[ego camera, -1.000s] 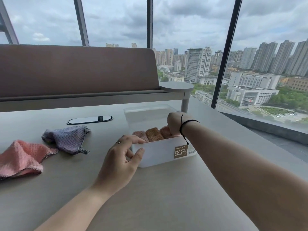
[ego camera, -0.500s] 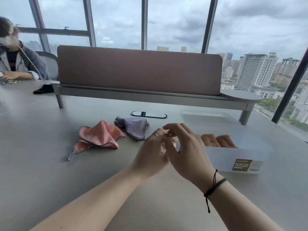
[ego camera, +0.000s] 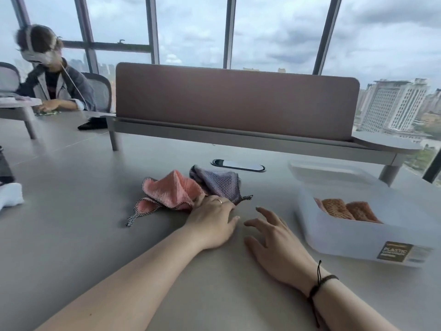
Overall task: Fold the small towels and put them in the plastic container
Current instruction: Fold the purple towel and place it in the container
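A crumpled pink towel and a crumpled purple-grey towel lie side by side in the middle of the grey table. My left hand reaches to where they meet; its fingertips touch the pink towel's edge, and whether they pinch it is hidden. My right hand hovers open just right of it, fingers spread, holding nothing. The white plastic container stands at the right with rolled orange and pink towels inside.
The container's clear lid lies behind it. A black cable slot sits past the towels. A brown desk divider on a raised shelf crosses the back. Another person sits at the far left. A white object lies at the left edge.
Both hands left the container and moved left. The left hand has now come down onto the pink towel's edge; the right hand opened beside it. The view swung left.
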`<act>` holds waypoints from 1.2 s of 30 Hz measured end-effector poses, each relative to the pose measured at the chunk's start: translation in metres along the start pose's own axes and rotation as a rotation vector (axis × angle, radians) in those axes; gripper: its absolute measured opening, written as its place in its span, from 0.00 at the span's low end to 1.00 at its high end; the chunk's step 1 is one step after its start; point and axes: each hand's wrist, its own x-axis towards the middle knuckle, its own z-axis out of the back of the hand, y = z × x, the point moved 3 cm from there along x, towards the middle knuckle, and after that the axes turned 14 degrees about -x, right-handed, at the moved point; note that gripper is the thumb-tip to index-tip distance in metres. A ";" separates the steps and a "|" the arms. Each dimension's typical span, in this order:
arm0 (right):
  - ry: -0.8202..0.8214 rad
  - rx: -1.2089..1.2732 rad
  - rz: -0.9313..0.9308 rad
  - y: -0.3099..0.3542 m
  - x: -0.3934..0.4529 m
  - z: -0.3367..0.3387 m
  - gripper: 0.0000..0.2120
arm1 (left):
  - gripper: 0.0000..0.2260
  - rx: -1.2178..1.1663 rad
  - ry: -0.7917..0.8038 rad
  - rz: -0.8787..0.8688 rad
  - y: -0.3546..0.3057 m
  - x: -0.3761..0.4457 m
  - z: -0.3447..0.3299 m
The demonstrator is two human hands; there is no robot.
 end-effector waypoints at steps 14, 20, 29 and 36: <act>-0.354 0.624 -0.050 0.004 -0.026 0.054 0.05 | 0.10 -1.115 -0.107 -0.153 -0.056 -0.038 0.037; -0.302 0.987 -0.068 0.008 -0.031 0.066 0.13 | 0.22 -1.246 0.140 -0.165 -0.064 -0.047 0.033; -0.358 0.757 -0.013 0.012 -0.036 0.069 0.21 | 0.15 -1.455 0.148 -0.060 -0.069 -0.046 0.041; -0.402 0.605 -0.016 0.015 -0.036 0.062 0.31 | 0.13 -1.309 -0.099 -0.092 -0.065 -0.042 0.046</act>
